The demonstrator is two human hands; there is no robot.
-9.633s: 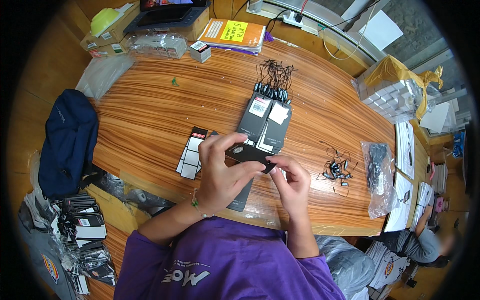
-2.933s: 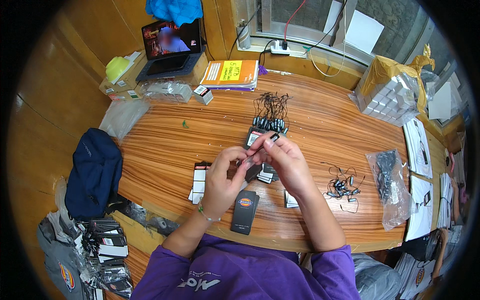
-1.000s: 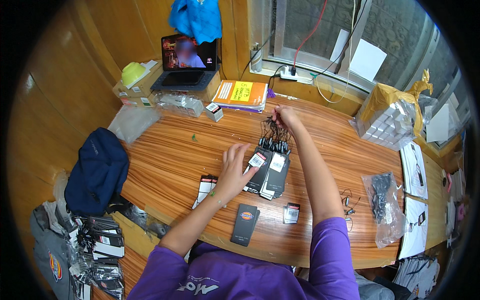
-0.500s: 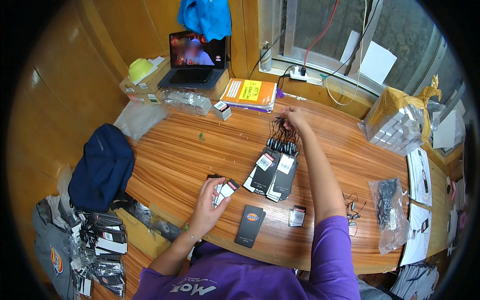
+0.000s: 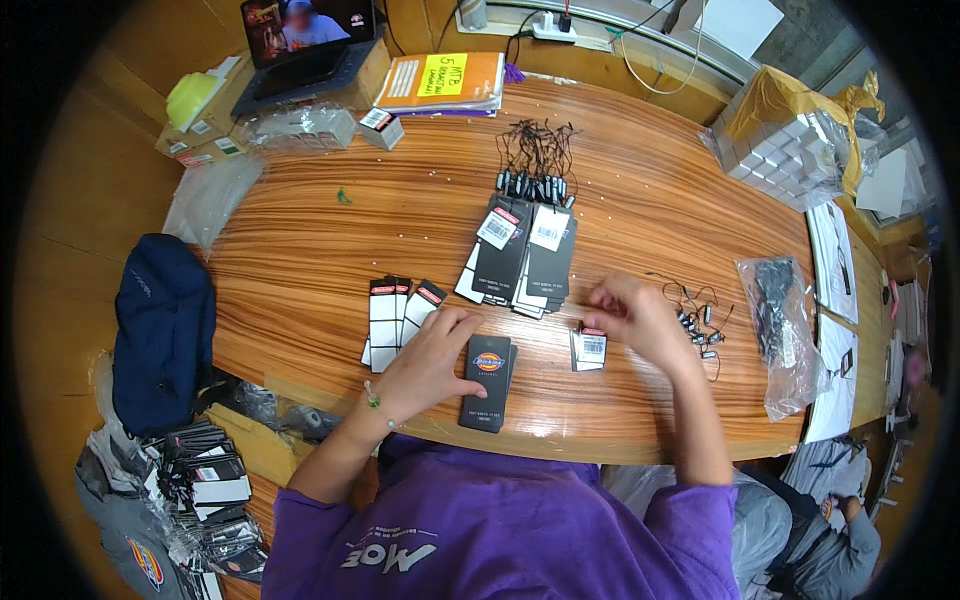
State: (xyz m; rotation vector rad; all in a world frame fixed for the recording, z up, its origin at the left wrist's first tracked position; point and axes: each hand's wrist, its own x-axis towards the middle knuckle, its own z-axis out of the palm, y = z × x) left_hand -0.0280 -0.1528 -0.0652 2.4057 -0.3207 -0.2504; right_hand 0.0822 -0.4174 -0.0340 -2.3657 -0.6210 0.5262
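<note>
My left hand is open, thumb and fingers spread around the left edge of a small stack of black hang tags near the table's front edge. The thumb lies over the top tag. Left of it, white tags with black tops are fanned out. My right hand hovers with loosely bent fingers apart, just beside a small pile of barcode tags; nothing shows in it. Beyond both hands lie two stacks of finished-looking black tags with barcode labels, their black strings stretched away from me.
Loose black strings lie right of my right hand, beside a clear plastic bag of more strings. A wrapped block of white boxes stands far right. Notebooks, a small box and a screen are far left.
My right hand has let go of the strings at the back and come toward me to the small barcode tags. My left hand has left the white tags and moved right to the black tags.
</note>
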